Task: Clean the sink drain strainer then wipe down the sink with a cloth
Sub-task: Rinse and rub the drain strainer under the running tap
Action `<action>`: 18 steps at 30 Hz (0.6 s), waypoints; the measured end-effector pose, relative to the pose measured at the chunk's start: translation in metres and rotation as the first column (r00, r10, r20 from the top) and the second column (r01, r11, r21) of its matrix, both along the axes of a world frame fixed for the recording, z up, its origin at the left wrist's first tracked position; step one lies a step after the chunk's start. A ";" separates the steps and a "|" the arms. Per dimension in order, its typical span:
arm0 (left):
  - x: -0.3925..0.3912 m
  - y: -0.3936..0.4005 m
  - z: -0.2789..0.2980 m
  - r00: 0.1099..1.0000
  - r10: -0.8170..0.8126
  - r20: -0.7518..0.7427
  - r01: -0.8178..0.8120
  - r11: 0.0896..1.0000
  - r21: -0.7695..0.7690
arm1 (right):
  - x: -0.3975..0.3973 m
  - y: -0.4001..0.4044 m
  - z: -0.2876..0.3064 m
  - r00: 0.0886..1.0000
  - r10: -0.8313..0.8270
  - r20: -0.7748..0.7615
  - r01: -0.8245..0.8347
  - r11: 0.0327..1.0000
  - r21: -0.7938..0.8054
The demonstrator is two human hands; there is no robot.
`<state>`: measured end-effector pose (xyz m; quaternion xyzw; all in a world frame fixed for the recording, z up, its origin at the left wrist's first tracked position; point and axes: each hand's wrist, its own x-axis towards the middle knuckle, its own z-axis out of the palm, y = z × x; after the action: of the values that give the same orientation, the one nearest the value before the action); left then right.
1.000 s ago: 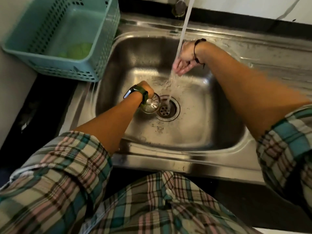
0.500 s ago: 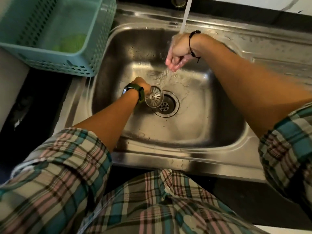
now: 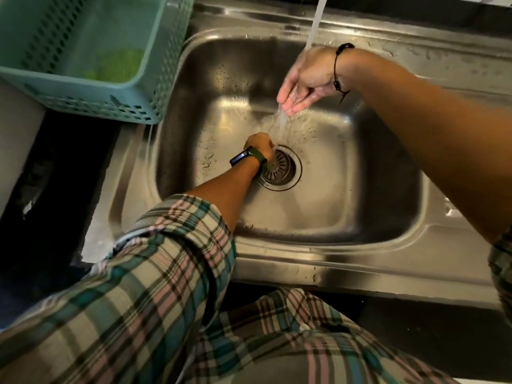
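No brand, label or writing can be read on anything here; the left hand (image 3: 260,144), with a dark watch on a green strap (image 3: 247,157) at its wrist, reaches down to the floor of the sink, fingers curled over the near-left edge of the round slotted metal drain strainer (image 3: 279,166), which sits in the drain opening at the middle of the basin; how firmly the fingers grip it cannot be told, since they are hidden behind the knuckles; the right hand (image 3: 306,80), a black cord bracelet (image 3: 338,70) at its wrist, hangs farther back with fingers loosely straight and pointing down, holding nothing, in the stream of running water (image 3: 314,26) that falls from the far edge and splashes just beyond the strainer; the stainless steel sink (image 3: 360,173) is wet and spotted with droplets; on the far left counter stands a teal perforated plastic basket (image 3: 155,79) with something green (image 3: 122,65) inside; plaid sleeves (image 3: 155,261) fill the near side.
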<state>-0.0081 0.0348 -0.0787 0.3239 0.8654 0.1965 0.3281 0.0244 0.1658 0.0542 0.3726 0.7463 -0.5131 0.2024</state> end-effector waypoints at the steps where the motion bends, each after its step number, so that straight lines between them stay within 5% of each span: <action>1: -0.002 -0.001 0.000 1.000 -0.019 -0.013 0.019 1.000 0.002 | 0.000 0.000 -0.001 1.000 0.010 0.009 -0.010 1.000 0.013; 13: 0.005 -0.003 -0.007 0.965 -0.228 -0.129 0.221 0.973 -0.068 | 0.003 0.000 0.000 0.999 0.022 0.049 -0.025 0.999 0.048; 18: 0.006 -0.003 -0.005 0.954 -0.293 -0.067 0.286 0.954 -0.093 | 0.005 0.004 0.002 0.999 -0.005 0.036 0.004 1.000 0.028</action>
<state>-0.0019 0.0317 -0.0839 0.4411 0.8282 0.0974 0.3317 0.0289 0.1696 0.0558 0.3861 0.7488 -0.4964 0.2094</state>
